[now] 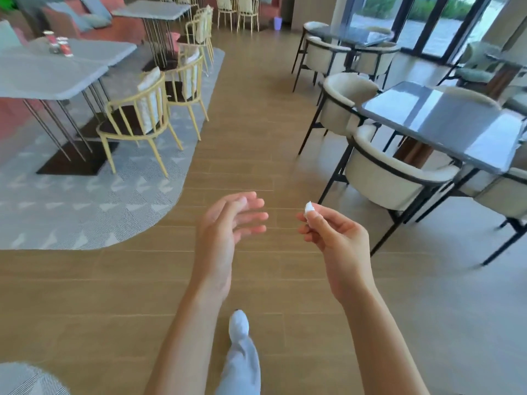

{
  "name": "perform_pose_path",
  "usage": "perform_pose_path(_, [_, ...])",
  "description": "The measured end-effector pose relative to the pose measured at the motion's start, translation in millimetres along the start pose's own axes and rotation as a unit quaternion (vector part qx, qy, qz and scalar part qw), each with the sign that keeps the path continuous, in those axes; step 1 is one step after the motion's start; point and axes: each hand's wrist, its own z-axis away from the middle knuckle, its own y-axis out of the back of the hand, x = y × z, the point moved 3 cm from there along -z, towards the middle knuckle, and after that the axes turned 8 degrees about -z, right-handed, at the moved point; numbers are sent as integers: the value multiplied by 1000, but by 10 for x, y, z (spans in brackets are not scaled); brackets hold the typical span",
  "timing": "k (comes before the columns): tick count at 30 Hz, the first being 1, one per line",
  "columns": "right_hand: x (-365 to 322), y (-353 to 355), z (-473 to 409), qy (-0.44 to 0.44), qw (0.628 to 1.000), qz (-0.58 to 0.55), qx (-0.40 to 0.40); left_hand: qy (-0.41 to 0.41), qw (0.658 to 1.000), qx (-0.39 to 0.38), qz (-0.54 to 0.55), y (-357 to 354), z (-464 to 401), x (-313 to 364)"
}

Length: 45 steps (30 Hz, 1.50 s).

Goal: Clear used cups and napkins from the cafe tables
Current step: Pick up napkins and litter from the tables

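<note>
a: two hands out front, over the wooden floor (256, 115) in the aisle, between tables. the right hand (332, 238) pinches a small white wad of napkin (309, 208) between thumb and fingertips. the left hand (225, 223) holds nothing, fingers loose and slightly spread, palm turned toward the right one.

b: so which step is this?

a: i'd call it carrying. one scrap is already picked up, and the person looks mid-stride, one shoe (239, 323) forward on the floor. whether it goes to a bin or another table comes first, i can't tell.

b: anything left to clear?

a: on the grey table (85, 49) far left there are a few small red-and-white items (58, 44), maybe cups, too blurred to be sure. the dark glossy table (456, 124) on the right, with cream chairs (382, 172) round it, shows only reflections from here.

b: and the next move?

a: probably a turn left toward that grey table, past the yellow chairs (137, 121), with the free left hand doing the reaching while the right keeps its pinch.

b: how does the napkin sit?

a: it pokes up and a little left out of the fingertips, away from the wrist. it's crumpled, so its long axis is only weakly marked, roughly upright in view.
</note>
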Motion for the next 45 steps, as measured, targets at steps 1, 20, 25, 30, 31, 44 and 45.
perform_pose_path(1, [83, -36, -260, -8, 1000, 2, 4, 7, 1000, 0, 2, -43, -279, -74])
perform_pose_path(20, [133, -1276, -5239, 19, 996, 1, 82, 12, 998, -56, -5, -1103, -5464, 17])
perform_pose_path(25, [348, -1562, -6582, 22, 997, -3, 67, 11, 999, -32, -37, -1337, -6732, -131])
perform_pose_path(30, [120, -2103, -8087, 41, 998, -44, 37, -17, 998, -20, -55, -1789, -8189, 219])
perform_pose_path(31, [44, -2213, -8352, 47, 997, -52, 28, -29, 998, -25, -52, -1879, -8450, 305])
perform_pose_path(44, [556, -2827, -11420, -35, 998, -46, 17, 12, 1000, 19, -19, -2352, -11555, -205])
perform_pose_path(45, [589, -2907, -11708, -36, 998, -51, 15, 12, 1000, 20, -14, -2377, -11868, -243])
